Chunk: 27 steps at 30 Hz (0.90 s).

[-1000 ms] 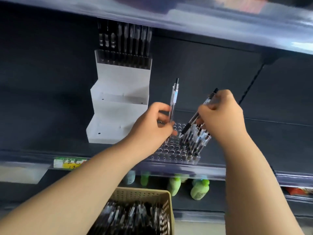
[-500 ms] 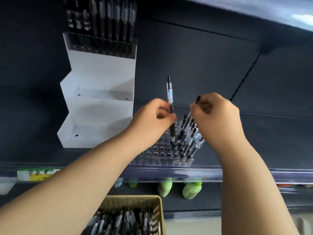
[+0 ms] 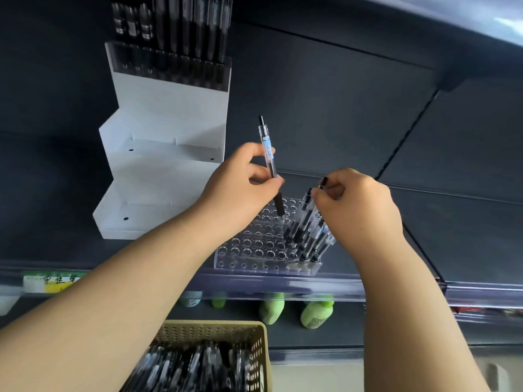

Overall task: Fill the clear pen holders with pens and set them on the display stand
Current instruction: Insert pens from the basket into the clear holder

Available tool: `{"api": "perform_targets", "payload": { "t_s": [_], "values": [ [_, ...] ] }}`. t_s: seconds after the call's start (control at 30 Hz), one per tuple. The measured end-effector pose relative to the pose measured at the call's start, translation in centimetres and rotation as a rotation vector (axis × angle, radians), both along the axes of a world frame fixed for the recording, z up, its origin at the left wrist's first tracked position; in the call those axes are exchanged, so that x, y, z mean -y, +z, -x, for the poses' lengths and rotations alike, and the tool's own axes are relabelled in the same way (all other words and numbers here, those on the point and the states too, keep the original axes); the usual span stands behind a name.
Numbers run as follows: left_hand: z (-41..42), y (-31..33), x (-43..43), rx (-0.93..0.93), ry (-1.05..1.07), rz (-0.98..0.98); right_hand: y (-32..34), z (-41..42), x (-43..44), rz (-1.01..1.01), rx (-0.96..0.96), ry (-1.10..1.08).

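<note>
Left grip (image 3: 237,190): thumb and fingers clamped on the mid-barrel of a clear pen (image 3: 267,149), clicker end up, black tip down. The tip hangs just over the open holes of the clear pen holder (image 3: 249,250), right beside the seated pens (image 3: 307,236). A mid-barrel hold probably gives the best aim for a narrow hole.

Right grip (image 3: 359,205): fingers curled, pinching the top of one leaning pen (image 3: 323,182) in the seated cluster. Judged purpose: tilt the cluster clear of the next hole, or push that pen home. Cannot tell which.

Holder sits at the front edge of the dark shelf (image 3: 70,250), directly under both grips. Only its right-hand columns are filled, and most holes are bare, so filling is at an early stage.

White stepped display stand (image 3: 167,171) is on the same shelf, left of the holder and apart from it. The top tier carries a filled holder (image 3: 169,69); the two lower tiers are vacant.

Supply: beige basket (image 3: 215,326) of pens below, near the left forearm, within short reach.
</note>
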State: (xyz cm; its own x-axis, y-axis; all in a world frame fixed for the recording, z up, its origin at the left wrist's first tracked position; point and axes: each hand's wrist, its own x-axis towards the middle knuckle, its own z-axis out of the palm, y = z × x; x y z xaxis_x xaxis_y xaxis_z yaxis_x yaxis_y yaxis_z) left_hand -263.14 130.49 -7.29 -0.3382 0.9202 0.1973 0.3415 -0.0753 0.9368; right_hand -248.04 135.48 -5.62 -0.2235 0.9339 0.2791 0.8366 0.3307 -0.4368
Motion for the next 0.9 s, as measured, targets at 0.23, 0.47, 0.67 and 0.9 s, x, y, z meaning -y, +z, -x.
{"api": "perform_targets", "payload": {
  "t_s": [0.23, 0.47, 0.67, 0.9],
  "values": [
    [0.4, -0.1, 0.0, 0.007, 0.001, 0.001, -0.2, 0.3, 0.0, 0.02, 0.054, -0.006],
    [0.2, -0.2, -0.2, 0.033, -0.002, 0.003, -0.4, 0.4, -0.1, 0.013, 0.075, -0.01],
    [-0.1, -0.2, 0.0, 0.015, -0.002, 0.015, -0.7, 0.4, -0.5, -0.123, 0.037, -0.025],
    [0.0, -0.2, 0.0, 0.017, 0.0, 0.022, -1.2, 0.3, -1.2, -0.081, 0.134, 0.011]
  ]
}}
